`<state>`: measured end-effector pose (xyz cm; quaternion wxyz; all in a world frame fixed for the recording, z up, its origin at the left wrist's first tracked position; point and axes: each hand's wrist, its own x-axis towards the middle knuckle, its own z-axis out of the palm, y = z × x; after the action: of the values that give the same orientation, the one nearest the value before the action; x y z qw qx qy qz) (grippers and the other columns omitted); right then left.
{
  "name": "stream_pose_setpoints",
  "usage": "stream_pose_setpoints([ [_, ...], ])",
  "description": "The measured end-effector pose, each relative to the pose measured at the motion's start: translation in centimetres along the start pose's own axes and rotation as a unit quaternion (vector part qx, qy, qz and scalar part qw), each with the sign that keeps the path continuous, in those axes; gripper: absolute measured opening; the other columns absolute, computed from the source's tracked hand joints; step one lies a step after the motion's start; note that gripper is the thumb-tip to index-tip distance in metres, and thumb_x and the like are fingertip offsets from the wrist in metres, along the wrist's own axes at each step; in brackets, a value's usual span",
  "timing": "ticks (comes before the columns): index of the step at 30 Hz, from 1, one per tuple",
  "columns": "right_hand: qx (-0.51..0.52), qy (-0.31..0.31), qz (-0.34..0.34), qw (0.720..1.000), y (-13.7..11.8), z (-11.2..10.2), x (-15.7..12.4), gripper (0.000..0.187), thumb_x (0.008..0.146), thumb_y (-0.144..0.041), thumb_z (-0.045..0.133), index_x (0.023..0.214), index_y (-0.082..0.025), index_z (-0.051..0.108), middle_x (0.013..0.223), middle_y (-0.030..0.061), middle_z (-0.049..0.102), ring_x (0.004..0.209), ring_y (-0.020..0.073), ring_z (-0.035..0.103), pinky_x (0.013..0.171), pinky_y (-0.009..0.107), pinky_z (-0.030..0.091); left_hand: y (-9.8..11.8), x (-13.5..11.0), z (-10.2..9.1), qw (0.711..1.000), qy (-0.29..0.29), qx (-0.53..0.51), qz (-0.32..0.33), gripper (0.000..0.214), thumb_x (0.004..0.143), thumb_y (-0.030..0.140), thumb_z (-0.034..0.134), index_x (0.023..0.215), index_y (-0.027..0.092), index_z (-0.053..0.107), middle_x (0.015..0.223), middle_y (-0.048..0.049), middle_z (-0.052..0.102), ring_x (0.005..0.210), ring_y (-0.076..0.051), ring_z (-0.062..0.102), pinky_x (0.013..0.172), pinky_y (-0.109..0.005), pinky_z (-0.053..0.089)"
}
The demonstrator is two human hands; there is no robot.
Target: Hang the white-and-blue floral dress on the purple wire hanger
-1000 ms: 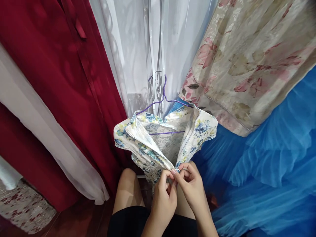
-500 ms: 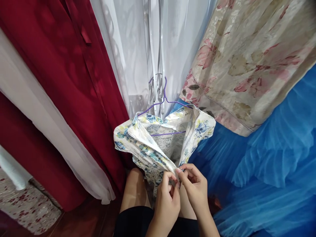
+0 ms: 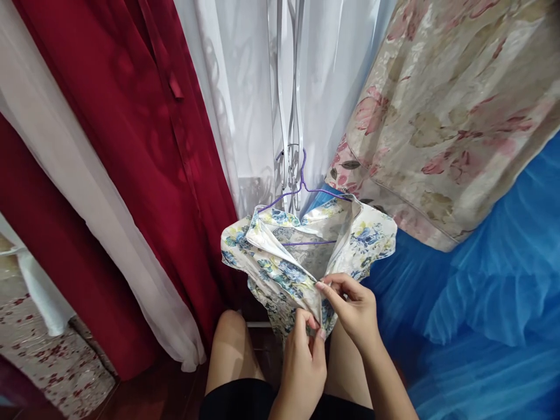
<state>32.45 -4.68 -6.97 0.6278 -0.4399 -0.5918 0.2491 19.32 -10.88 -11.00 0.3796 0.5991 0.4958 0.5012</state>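
Note:
A small white dress with blue and yellow flowers [image 3: 280, 265] hangs on a purple wire hanger [image 3: 301, 181] in front of me, its back opening spread apart. My left hand [image 3: 304, 361] pinches the fabric at the bottom of the opening, fingers closed. My right hand [image 3: 354, 312] pinches the edge just above it, at the base of the split. The two hands touch each other. What sits between the fingertips besides cloth is too small to make out.
A dark red gown [image 3: 144, 151] and white sheer fabric [image 3: 65, 175] hang at left. Clear plastic garment covers [image 3: 262, 87] hang behind the hanger. A beige floral dress [image 3: 446, 116] and blue tulle [image 3: 481, 303] fill the right. My bare knees [image 3: 230, 344] are below.
My right hand has risen slightly along the opening while my left stays lower. The view has shifted, so the dress sits a little further right.

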Motion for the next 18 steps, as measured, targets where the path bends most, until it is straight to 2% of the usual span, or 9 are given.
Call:
stream_pose_setpoints([
  [7, -0.023, -0.004, -0.115, 0.993, -2.0, 1.3, 4.5, 0.009, 0.088, -0.027, 0.074, 0.084, -0.019, 0.072, 0.056, -0.0068, 0.042, 0.051, 0.0106, 0.037, 0.051, 0.026, 0.030, -0.3, 0.6, -0.5, 1.000, 0.007, -0.003, 0.016, 0.006, 0.094, 0.028, 0.052, 0.092, 0.023, 0.049, 0.085, -0.0032, 0.057, 0.070, -0.016, 0.055, 0.065, -0.025, 0.046],
  [13, -0.083, 0.002, -0.228, 0.970, -4.5, 1.4, 9.1, 0.007, 0.090, -0.022, 0.070, 0.084, -0.018, 0.069, 0.065, -0.0035, 0.048, 0.057, 0.0123, 0.042, 0.056, 0.028, 0.035, -0.1, 1.1, -1.3, 1.000, -0.015, 0.001, 0.018, 0.006, 0.095, 0.024, 0.048, 0.091, 0.023, 0.043, 0.086, -0.0011, 0.050, 0.073, -0.014, 0.052, 0.068, -0.024, 0.045],
  [18, -0.099, 0.002, -0.272, 0.957, -6.2, 1.7, 11.7, 0.004, 0.090, -0.021, 0.069, 0.086, -0.020, 0.068, 0.069, -0.0024, 0.049, 0.061, 0.0139, 0.044, 0.059, 0.029, 0.036, 0.4, 1.2, -2.2, 1.000, -0.020, 0.007, 0.015, 0.009, 0.098, 0.025, 0.044, 0.091, 0.023, 0.038, 0.087, 0.0006, 0.043, 0.070, -0.012, 0.047, 0.066, -0.022, 0.043],
])
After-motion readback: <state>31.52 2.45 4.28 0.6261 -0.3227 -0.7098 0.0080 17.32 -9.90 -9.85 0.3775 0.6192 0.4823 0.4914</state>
